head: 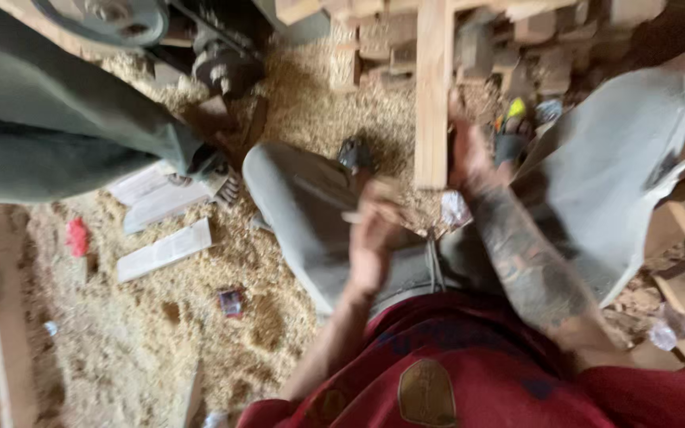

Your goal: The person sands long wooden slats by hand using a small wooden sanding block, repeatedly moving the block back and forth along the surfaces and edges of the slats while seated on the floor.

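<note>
Right hand [467, 158], at the end of a tattooed forearm, lies against the side of an upright wooden plank [433, 95], near its lower end; motion blur hides whether the fingers wrap the wood or only press on it, so I cannot tell its grip. That plank stands between the person's spread knees, its foot on the sawdust-covered floor [120, 349]. Left hand [372, 238] is raised just in front of the left knee, fingers curled loosely inward around something small and pale, too blurred to name; it is apart from the plank.

Grey trousers [311, 214] cover both legs, and a dark red shirt [469, 372] fills the lower edge of the view. Beyond the plank, short wood blocks [533, 47] are heaped together. To the left on the floor lie several flat pale wooden strips [164, 250] and a small red scrap [77, 236]. Another person's leg in dark green trousers [49, 119] crosses the upper left corner, with a machine wheel [109, 17] just behind it.
</note>
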